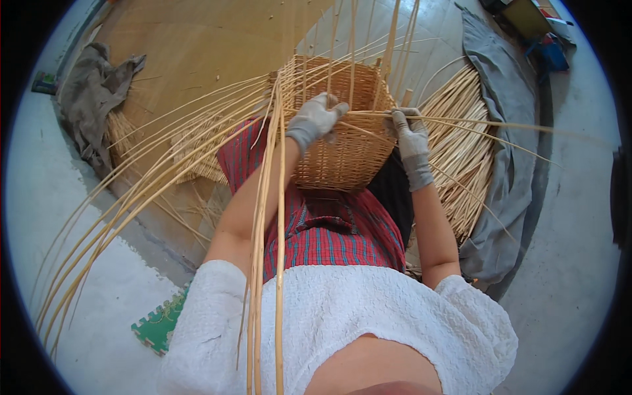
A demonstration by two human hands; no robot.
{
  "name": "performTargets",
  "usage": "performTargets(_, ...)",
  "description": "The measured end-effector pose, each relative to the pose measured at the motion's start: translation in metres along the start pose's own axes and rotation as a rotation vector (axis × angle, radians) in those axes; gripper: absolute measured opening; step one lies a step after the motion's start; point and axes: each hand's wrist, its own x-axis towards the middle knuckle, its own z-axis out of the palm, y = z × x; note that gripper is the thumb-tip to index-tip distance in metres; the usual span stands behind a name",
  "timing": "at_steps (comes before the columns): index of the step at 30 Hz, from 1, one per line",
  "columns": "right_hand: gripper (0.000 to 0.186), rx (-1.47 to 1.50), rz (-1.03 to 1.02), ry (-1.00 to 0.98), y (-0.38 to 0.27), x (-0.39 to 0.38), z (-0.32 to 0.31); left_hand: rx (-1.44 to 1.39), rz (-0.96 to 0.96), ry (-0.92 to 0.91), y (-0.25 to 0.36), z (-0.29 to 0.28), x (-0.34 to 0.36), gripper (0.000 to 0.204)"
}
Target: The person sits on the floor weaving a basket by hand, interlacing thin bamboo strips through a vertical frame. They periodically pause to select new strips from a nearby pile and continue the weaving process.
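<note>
Two gloved hands work a half-woven wicker basket on your lap: your left hand closed on its rim, your right hand pinching a cane strand.

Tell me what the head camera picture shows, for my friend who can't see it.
Two gloved hands work on a half-woven wicker basket held on a lap. The left hand and right hand grip thin cane strands that fan outward, and more cane bundles lie on a grey cloth.
</note>
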Motion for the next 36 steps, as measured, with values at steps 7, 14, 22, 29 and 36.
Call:
performTargets(7,0.031,-0.632,-0.467,-0.018,-0.071,0.028,0.088,-0.390,0.125,0.088,-0.032,0.015,0.004,0.026)
performTargets(14,0.040,-1.084,-0.482,-0.004,-0.055,0.060,0.083,-0.403,0.011,0.115,-0.017,0.012,0.001,0.027)
performTargets(22,0.014,-0.026,-0.239,0.161,-0.005,-0.002,0.020,-0.402,-0.089,0.137,-0.009,0.016,0.009,0.039)
performTargets(29,0.023,0.075,-0.160,0.285,-0.025,0.011,-0.037,0.086,0.194,0.433,0.017,0.008,0.007,0.037)
performTargets(36,0.028,-0.065,-0.230,0.185,-0.052,0.016,-0.054,0.066,-0.010,-0.192,0.044,0.060,0.027,0.035)
